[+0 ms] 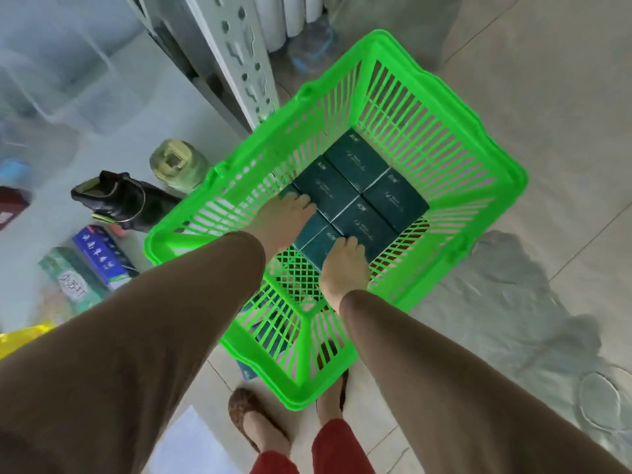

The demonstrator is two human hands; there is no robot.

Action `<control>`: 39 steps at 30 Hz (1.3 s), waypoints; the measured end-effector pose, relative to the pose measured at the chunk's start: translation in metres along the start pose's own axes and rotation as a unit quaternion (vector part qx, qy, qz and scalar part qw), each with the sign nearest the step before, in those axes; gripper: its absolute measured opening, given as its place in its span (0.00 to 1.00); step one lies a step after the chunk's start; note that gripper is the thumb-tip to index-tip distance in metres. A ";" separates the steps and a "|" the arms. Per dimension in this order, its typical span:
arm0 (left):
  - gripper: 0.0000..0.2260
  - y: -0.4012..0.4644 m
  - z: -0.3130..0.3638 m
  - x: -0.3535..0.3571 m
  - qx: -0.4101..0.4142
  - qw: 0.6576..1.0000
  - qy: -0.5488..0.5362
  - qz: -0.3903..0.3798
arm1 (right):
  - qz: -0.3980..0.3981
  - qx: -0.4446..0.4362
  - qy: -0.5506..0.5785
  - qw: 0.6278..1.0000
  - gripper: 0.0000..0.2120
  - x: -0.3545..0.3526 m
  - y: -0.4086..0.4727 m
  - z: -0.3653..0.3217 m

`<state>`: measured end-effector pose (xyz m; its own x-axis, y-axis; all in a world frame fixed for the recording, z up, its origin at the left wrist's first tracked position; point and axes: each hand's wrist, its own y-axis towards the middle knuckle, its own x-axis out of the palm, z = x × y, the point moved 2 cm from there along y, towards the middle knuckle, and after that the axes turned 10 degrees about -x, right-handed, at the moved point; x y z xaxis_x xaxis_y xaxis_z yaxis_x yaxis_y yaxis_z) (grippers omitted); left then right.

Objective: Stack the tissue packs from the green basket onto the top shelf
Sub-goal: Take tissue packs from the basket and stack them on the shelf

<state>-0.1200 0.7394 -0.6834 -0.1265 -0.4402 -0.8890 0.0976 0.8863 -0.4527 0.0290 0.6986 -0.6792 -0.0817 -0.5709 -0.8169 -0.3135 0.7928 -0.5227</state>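
Looking straight down into a bright green slatted plastic basket (441,138) standing on a pale tiled floor (547,97), just beside the grey perforated steel upright (239,59) of a shelving rack. Lying flat on the basket's floor, toward its far end: dark teal rectangular tissue packs (355,191), set edge to edge in two rows, about six showing. Nearest end of the basket floor bare mesh.

Both brown-sleeved arms reaching down inside. Left hand (284,217) laid on the near left pack, fingers bent over its edge. Right hand (343,265) on the nearest pack, fingers curled over its near edge. Hands apart, each on its own part of the cluster, apparently taking hold; nothing lifted clear of the basket floor. Hard to say whether the two hands share one pack or grip neighbours.

Top shelf not in view, so no telling how many packs already sit there. Judging from the basket alone: far from finished, with a full layer of packs waiting. Left to do: raise the gripped packs, carry them up to the shelf, stack them, return for the rest. Probably several trips at two or so per reach.
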 end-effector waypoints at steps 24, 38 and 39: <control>0.21 -0.194 -0.053 -0.150 -0.222 0.960 -0.160 0.064 | -0.039 -0.150 0.175 0.972 0.20 -0.173 -0.103 -0.016; 0.15 -0.547 -0.243 -0.323 -0.410 0.806 -0.368 0.215 | -0.050 -0.375 0.433 0.818 0.22 -0.395 -0.234 -0.307; 0.15 -0.559 -0.264 -0.324 -0.423 0.805 -0.353 0.221 | -0.048 -0.388 0.431 0.813 0.20 -0.396 -0.231 -0.333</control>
<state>-0.3939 0.4248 -0.1236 0.3568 0.2382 -0.9033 -0.7661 0.6279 -0.1371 -0.1809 0.6707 -0.1536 -0.5495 -0.8250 -0.1320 -0.8330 0.5532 0.0104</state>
